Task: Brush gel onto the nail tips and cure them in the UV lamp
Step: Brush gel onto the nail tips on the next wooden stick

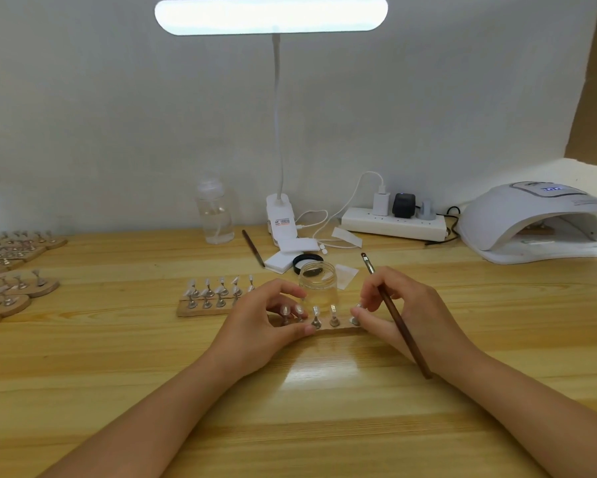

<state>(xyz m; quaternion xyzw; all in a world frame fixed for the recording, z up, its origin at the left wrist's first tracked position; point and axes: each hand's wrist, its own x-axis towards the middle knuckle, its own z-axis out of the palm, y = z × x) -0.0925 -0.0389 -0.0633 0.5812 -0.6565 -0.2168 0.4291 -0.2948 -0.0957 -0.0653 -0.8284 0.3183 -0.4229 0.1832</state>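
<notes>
Both hands (328,313) partly hide the wooden holder (338,331) of nail tips (316,310).

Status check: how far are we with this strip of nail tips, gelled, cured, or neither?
Done: gel jar is open, its lid off behind it. In hand: both hands hold the wooden strip of tips; the right hand also grips the brush, left hand steadies. Left: curing; this strip is still outside the UV lamp. Gel coverage can't be judged.
</notes>
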